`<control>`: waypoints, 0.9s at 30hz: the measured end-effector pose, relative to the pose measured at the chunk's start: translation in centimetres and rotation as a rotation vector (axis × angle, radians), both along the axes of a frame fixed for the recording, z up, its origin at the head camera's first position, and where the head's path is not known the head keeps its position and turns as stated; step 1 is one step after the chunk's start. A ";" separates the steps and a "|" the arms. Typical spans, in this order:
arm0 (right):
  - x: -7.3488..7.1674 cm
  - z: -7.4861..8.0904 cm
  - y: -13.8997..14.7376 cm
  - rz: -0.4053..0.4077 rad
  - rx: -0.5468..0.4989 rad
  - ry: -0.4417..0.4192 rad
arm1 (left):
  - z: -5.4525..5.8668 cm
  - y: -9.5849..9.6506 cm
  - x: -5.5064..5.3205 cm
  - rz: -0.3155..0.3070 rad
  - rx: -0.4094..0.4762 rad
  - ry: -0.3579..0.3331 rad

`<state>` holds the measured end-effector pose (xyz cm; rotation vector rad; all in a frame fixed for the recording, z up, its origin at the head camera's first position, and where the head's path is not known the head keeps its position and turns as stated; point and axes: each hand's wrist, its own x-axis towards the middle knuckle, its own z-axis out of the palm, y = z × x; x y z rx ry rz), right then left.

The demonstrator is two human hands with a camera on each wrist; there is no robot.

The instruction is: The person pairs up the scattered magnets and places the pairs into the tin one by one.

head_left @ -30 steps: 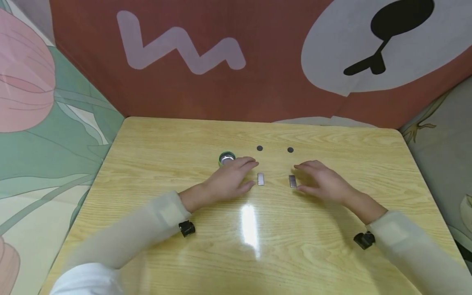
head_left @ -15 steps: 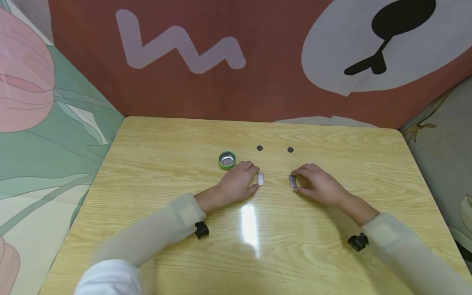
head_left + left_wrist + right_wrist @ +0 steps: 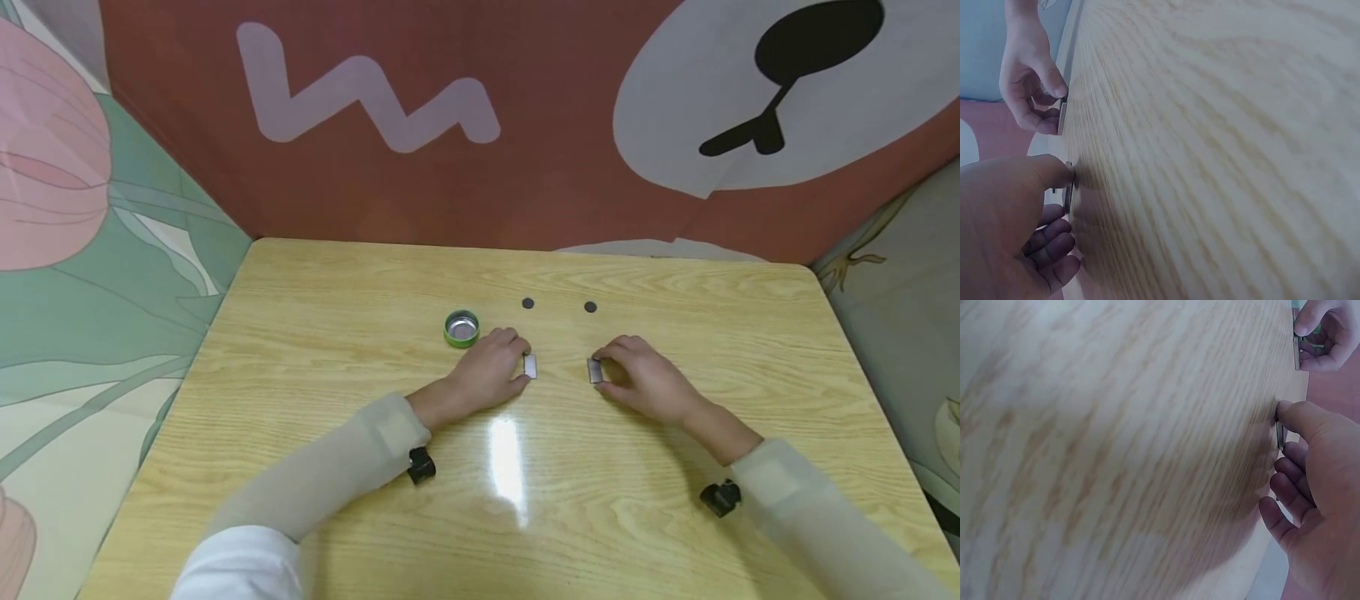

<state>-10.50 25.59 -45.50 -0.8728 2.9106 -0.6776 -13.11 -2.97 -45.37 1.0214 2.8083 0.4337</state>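
Note:
Two small flat silver rectangular pieces lie on the wooden table. At the left one (image 3: 531, 367), my left hand (image 3: 487, 372) pinches the short ends between thumb and fingers. My right hand (image 3: 647, 379) pinches the right piece (image 3: 595, 371) in the same way, thumb at the near end and finger at the far end. In the left wrist view, the left piece (image 3: 1069, 187) is seen edge-on at the table. The right wrist view shows the right piece (image 3: 1280, 434) between thumb and index finger, with the other fingers loosely bent.
A round green-rimmed tin (image 3: 461, 329) with a shiny inside stands just behind my left hand. Farther back lie two small dark discs, a left disc (image 3: 528, 303) and a right disc (image 3: 590, 307). The table (image 3: 360, 283) meets a patterned backdrop at its far edge.
Both hands have closed in on the silver pieces, fingers and thumbs coming to their ends. The left hand has moved right and nearer, uncovering the tin. The pieces have not visibly moved.

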 end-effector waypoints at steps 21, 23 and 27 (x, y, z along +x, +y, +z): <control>-0.3 -0.2 -0.6 -0.032 0.020 0.009 | -0.2 0.3 -0.7 -0.036 0.012 -0.008; -0.4 -0.2 -0.7 -0.030 0.026 0.010 | -0.3 0.4 -0.8 -0.040 0.011 -0.005; -0.7 -0.4 -0.9 -0.019 0.026 0.015 | -0.2 0.6 -1.0 -0.047 0.000 -0.003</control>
